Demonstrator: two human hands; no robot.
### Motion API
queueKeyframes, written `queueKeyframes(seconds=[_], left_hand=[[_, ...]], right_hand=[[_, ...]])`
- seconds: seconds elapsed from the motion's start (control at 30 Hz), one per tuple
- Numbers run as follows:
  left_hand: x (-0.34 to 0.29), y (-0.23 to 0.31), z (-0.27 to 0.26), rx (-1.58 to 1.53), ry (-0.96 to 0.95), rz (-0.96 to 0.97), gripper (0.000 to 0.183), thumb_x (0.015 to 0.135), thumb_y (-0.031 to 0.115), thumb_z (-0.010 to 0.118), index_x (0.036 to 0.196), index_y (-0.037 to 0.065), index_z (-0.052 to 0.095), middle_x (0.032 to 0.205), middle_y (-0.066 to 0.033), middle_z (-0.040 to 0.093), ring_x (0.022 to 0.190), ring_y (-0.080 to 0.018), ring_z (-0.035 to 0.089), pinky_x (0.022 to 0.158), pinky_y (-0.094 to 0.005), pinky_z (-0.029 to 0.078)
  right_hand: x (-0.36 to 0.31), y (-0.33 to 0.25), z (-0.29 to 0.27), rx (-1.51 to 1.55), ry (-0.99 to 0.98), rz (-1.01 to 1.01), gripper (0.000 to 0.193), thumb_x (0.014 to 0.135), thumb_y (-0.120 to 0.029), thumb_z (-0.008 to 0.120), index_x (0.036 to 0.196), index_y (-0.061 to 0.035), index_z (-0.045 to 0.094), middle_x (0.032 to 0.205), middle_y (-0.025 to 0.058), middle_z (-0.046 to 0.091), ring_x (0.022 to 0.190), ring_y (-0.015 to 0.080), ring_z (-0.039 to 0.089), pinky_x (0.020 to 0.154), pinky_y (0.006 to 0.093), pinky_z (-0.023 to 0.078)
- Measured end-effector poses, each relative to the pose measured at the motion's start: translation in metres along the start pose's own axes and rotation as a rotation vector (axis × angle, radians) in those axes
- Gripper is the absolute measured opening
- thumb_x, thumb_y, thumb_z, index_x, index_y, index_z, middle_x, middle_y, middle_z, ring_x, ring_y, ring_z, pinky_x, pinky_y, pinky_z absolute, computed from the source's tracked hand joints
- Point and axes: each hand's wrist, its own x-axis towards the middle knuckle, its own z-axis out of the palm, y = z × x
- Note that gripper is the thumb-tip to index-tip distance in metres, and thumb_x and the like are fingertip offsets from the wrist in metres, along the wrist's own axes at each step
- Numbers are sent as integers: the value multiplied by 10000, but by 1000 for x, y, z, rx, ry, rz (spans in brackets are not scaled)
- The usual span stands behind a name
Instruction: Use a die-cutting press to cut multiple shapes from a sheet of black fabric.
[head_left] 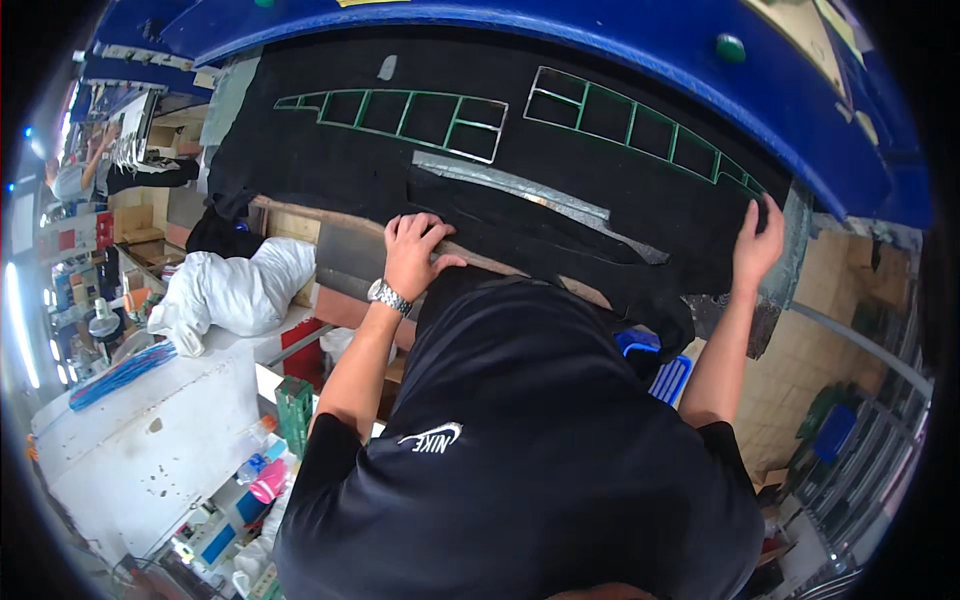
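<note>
Two long, tapered cutting dies, thin green-edged metal outlines with cross bars, lie on a broad black sheet of material. The left die narrows toward the left; the right die narrows toward the right. At that narrow right tip, my right hand has its thumb and fingertips closed around the end. My left hand rests on the near edge of the black sheet, fingers spread and thumb out to the side, holding nothing. A metal watch is on my left wrist.
A blue machine beam spans the far side above the sheet. A grey metal strip lies mid-sheet beside a slit-like edge. To the left are a white cloth bundle and a white tabletop. A blue basket sits below the near edge.
</note>
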Motion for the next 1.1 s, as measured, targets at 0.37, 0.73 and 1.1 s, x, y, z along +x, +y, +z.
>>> queueKeyframes(seconds=[0.37,0.73,1.1], left_hand=[[36,-18,21,-71,155,91,462,636,413,851,999,165,709,965,-35,556,998,-276,505,938,-454,366],[56,-32,33,-63,76,197,457,723,215,822,1141,169,644,1070,-66,535,1084,-309,497,1028,-534,337],[96,-34,29,-21,158,261,328,808,134,632,1134,174,624,1134,-117,536,1092,-346,510,1007,-548,370]], right_hand=[[62,-161,-12,259,-62,24,254,998,-247,598,1039,-28,722,955,84,745,899,164,694,826,286,505],[-11,-170,-17,165,-190,68,235,960,-227,621,954,-6,700,843,155,709,802,256,701,746,358,512],[-123,-194,23,-140,-496,-234,399,685,-225,830,1031,-102,674,1034,111,598,1053,343,550,846,466,466]])
